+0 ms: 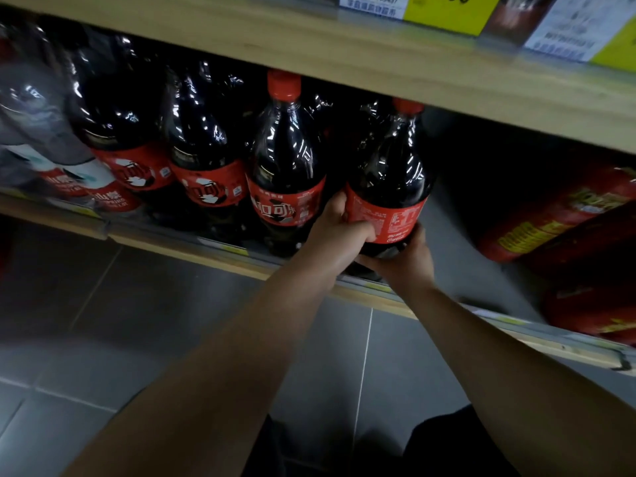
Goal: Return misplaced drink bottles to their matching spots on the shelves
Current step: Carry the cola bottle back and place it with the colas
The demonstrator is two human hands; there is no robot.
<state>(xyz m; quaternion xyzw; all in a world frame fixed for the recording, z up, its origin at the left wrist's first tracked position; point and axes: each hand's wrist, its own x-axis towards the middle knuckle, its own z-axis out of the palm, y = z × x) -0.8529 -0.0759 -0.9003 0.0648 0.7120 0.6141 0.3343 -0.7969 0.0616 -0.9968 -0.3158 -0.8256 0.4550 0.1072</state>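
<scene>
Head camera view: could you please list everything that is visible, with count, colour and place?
held cola bottle: one, dark with red cap and red label, at the shelf front, right end of the cola row
cola bottles on shelf: at least three in front, dark with red labels, left of the held one
pale bottles: blurred, count unclear, clear with red-white labels, far left
red packs: at least two, red with yellow print, right side of the shelf
price tags: several, white and yellow, on the upper shelf edge
floor: grey tiles, below
left hand: one, on the label's left side
right hand: one, under the bottle's base
</scene>
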